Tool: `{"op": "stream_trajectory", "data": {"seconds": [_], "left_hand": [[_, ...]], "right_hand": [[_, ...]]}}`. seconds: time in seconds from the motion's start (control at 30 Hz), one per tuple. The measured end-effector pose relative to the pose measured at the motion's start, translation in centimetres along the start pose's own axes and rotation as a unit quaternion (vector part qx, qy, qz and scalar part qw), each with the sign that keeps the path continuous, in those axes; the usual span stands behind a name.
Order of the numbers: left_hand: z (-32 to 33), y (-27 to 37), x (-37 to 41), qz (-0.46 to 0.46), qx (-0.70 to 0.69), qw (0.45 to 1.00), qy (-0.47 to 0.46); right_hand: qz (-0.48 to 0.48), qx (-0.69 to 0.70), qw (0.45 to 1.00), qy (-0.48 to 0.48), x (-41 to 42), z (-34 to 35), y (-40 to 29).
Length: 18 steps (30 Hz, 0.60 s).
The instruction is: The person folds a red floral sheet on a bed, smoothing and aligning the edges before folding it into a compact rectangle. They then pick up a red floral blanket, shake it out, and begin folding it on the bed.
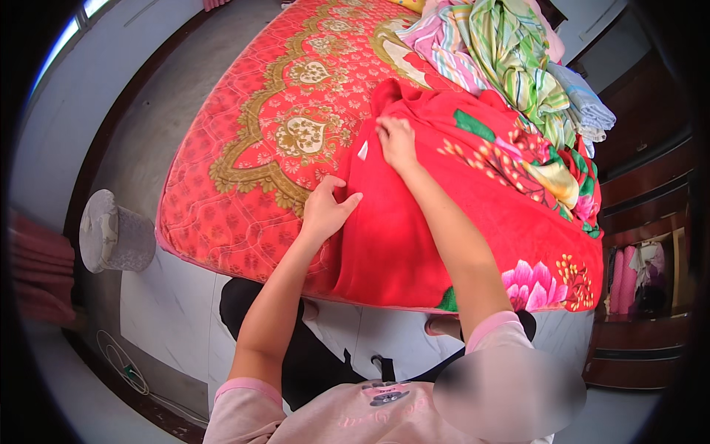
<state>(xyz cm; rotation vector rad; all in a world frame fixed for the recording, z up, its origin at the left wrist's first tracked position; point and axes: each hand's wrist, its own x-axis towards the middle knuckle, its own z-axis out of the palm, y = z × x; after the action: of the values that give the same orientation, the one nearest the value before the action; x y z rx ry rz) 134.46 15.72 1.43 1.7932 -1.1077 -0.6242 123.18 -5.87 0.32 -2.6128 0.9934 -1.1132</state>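
A red floral blanket lies folded over the right part of a red patterned mattress. At the blanket's left edge is my left hand, thumb and fingers apart, the fingertips by the cloth. Farther up, my right hand rests on the blanket near its upper left edge, fingers slightly bent; whether it pinches the cloth I cannot tell. A small white tag shows on the blanket between the two hands. The blanket's upper right part is bunched, with green, yellow and pink flowers.
Crumpled green striped cloth and a folded blue cloth lie at the bed's far right. A round grey stool stands left of the bed. A cable lies on the floor at lower left. Dark wooden drawers stand on the right.
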Motion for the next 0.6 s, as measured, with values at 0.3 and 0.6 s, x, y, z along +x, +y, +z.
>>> {"op": "stream_trajectory", "data": {"seconds": [0.3,0.6], "left_hand": [[0.1,-1.7,-0.2,0.021,0.043,0.999,0.011],[0.2,-2.4,0.9,0.033,0.007,0.999,0.009]], "right_hand": [[0.107,0.130,0.985,-0.021,-8.8,-1.9,-6.9],[-0.017,0.002,0.965,-0.262,-21.2,-12.1,-19.8]]}}
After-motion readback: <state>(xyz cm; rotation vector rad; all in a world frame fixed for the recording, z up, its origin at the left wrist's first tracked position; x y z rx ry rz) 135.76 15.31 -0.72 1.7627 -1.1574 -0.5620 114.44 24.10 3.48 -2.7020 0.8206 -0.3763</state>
